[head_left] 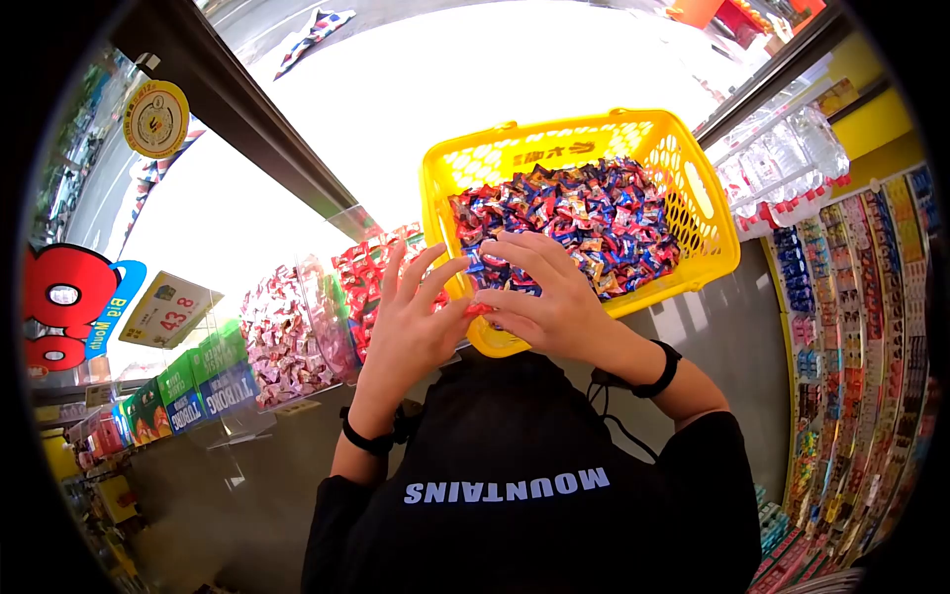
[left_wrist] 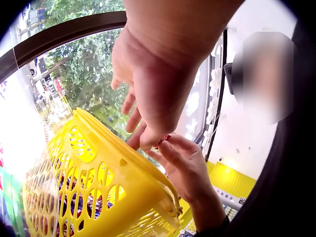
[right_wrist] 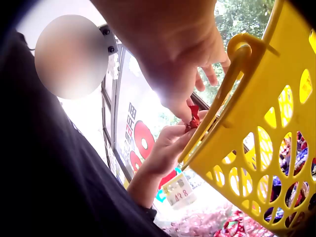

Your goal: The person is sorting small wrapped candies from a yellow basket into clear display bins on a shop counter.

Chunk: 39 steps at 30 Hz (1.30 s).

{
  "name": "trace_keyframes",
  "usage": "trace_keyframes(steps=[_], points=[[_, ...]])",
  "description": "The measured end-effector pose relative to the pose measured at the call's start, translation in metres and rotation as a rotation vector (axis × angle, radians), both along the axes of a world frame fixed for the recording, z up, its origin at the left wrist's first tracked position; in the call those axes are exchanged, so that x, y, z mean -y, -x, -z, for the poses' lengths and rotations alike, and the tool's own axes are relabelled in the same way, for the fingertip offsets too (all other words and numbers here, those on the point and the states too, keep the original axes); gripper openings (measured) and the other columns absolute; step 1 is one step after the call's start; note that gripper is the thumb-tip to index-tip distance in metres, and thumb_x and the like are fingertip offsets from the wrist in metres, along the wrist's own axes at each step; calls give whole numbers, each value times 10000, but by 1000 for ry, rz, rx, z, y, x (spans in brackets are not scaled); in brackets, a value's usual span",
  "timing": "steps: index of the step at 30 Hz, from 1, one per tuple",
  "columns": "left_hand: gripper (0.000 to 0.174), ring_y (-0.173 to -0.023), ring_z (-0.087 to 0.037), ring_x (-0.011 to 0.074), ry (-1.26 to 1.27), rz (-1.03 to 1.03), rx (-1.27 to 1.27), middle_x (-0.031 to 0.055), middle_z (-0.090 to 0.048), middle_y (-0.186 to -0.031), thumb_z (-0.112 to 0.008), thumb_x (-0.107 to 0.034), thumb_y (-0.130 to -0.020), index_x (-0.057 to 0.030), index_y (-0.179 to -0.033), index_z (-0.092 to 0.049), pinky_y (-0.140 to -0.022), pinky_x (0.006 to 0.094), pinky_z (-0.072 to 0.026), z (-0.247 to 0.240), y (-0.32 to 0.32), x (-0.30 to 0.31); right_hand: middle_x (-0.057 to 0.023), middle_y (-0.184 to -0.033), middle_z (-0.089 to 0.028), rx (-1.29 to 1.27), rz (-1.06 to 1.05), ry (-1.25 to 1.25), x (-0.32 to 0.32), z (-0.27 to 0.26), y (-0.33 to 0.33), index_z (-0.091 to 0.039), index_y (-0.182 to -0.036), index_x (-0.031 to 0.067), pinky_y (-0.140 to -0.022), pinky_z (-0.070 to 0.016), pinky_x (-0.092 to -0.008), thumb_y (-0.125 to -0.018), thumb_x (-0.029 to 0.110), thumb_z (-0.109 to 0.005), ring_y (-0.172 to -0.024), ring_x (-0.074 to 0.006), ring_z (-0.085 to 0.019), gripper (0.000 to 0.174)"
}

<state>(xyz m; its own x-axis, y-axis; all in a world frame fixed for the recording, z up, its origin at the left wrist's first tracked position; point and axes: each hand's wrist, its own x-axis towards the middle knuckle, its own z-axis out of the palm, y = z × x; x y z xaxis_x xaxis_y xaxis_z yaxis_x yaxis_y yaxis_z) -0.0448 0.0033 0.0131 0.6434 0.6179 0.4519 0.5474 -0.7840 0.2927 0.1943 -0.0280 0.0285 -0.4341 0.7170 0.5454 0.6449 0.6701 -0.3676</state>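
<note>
Candy, one piece in a red wrapper, is pinched between the thumb and fingers of both hands. Two hands show: the left hand and the right hand, brought together at the candy, with their other fingers spread apart. Each wrist wears one black band.

The candy sits at the meeting point of the fingertips, in front of the black shirt and just beside the near side of one yellow basket. In the basket lies a heap of wrapped sweets, too many to count.

Left of the basket are two more heaps: red sweets and pink sweets. Beyond these stand at least two boxes marked TUBORG, one price sign reading 43.8, and a red 88 sign. Packed shelves rise at the right, with bottles above.

From above, the right hand covers part of the heap in the basket, and the left fingers partly hide the red sweets. One handle of the basket runs close by the candy.
</note>
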Motion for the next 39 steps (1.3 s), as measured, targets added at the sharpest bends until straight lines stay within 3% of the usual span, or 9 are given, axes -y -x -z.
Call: trace_keyframes(steps=[3,9,12,18,22,25,33,39], points=[[165,-1433,-512,325,-11,-12,-48,43,-629,-1420,-835,-200,-845,-111,-936,-730,-1270,653,-297,-4,-2,4,-125,-1454,-625,129,15,-128,-2,1,-4,-770,-1070,154,-1153,-472,-527,-815,198,-856,-1366,-361,-588,273],[227,-1428,-516,329,-18,-46,-39,46,-638,-1426,-876,-221,-804,-132,-969,-748,-1257,642,-313,-4,-1,6,-124,-1435,-638,197,-6,-129,-4,4,-5,-758,-1051,132,-1159,-465,-543,-807,185,-842,-1370,-351,-590,264],[281,-1424,-523,331,5,-84,39,45,-648,-1422,-903,-221,-770,-153,-1001,-757,-1250,635,-326,-4,-1,6,-161,-1484,-600,73,-40,-71,-5,10,-4,-735,-1011,89,-1189,-416,-588,-884,148,-746,-1439,-386,-518,140],[314,-1410,-544,321,-94,-80,59,18,-665,-1407,-893,-163,-745,-176,-1028,-757,-1246,632,-338,5,1,5,-195,-1636,-473,-63,-61,-30,-8,21,-3,-719,-932,69,-1233,-340,-660,-818,160,-821,-1526,-493,-386,178],[188,-1417,-534,297,-125,-86,-19,13,-658,-1397,-777,-168,-830,-160,-1018,-760,-1251,624,-343,3,2,8,-189,-1625,-480,61,-28,-19,-6,18,-1,-717,-960,74,-1230,-319,-679,-816,166,-828,-1525,-480,-388,203],[160,-1418,-534,293,-120,-101,-9,13,-660,-1396,-749,-151,-834,-157,-993,-765,-1252,626,-342,-1,0,11,-183,-1620,-485,68,-20,-3,-7,18,3,-715,-980,82,-1235,-300,-681,-821,174,-825,-1529,-470,-385,214],[218,-1408,-538,300,-91,-108,22,21,-657,-1392,-819,-205,-824,-164,-1031,-763,-1250,617,-346,1,5,15,-168,-1574,-542,115,-60,-38,-9,22,5,-714,-916,71,-1228,-308,-660,-869,169,-745,-1512,-423,-428,114],[274,-1389,-550,311,-50,-95,80,26,-660,-1385,-875,-258,-795,-162,-1021,-752,-1249,612,-349,2,8,16,-160,-1552,-558,101,-93,-16,-8,17,9,-700,-878,77,-1226,-311,-656,-875,157,-746,-1504,-414,-438,92]])
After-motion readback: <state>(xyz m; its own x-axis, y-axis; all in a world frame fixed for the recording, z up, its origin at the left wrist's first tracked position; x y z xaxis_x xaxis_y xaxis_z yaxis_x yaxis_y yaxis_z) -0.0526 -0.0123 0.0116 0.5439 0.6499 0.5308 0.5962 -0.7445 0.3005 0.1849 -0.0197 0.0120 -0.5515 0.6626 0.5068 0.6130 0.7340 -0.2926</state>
